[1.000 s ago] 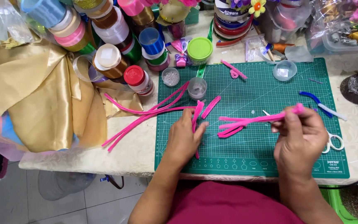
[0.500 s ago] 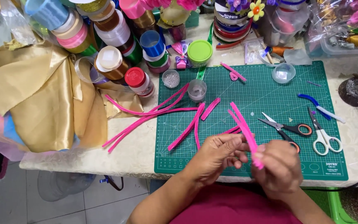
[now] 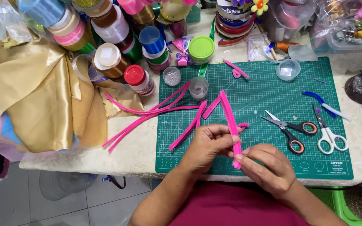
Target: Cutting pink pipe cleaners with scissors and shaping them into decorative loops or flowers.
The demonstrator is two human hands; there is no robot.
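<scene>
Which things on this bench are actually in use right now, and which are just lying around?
In use:
- pink pipe cleaner, pinched by both hands: left hand, right hand
- green cutting mat beneath them

Lying about:
- loose pink pipe cleaners
- black-handled scissors
- white-handled scissors
- gold fabric
- ribbon spools

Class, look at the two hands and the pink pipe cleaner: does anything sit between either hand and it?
Nothing visible does. The left hand and the right hand both already pinch the pink pipe cleaner above the green cutting mat.
</scene>
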